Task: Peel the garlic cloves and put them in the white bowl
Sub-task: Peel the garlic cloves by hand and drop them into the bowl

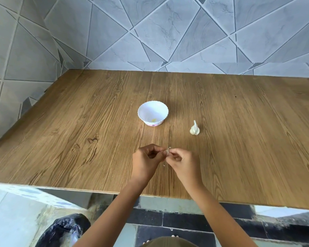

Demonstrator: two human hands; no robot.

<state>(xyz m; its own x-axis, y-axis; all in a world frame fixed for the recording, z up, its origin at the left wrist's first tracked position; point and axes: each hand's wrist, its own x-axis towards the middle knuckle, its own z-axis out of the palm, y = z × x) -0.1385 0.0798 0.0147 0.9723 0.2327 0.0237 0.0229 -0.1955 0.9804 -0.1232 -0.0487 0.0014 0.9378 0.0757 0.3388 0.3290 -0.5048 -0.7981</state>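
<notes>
A small garlic clove (167, 152) is pinched between my left hand (146, 160) and my right hand (183, 162), just above the wooden table (79, 131) near its front edge. Fingertips of both hands meet on the clove and hide most of it. A white scalloped bowl (152, 112) stands farther back at the middle of the table, with one small yellowish clove (154, 120) lying inside. A whole garlic bulb (194, 128) sits to the right of the bowl, stem pointing up.
Tiny flakes of garlic skin (164, 165) lie on the table under my hands. A tiled wall (168, 32) rises behind and to the left of the table. A black bin bag (64, 229) sits on the floor at lower left.
</notes>
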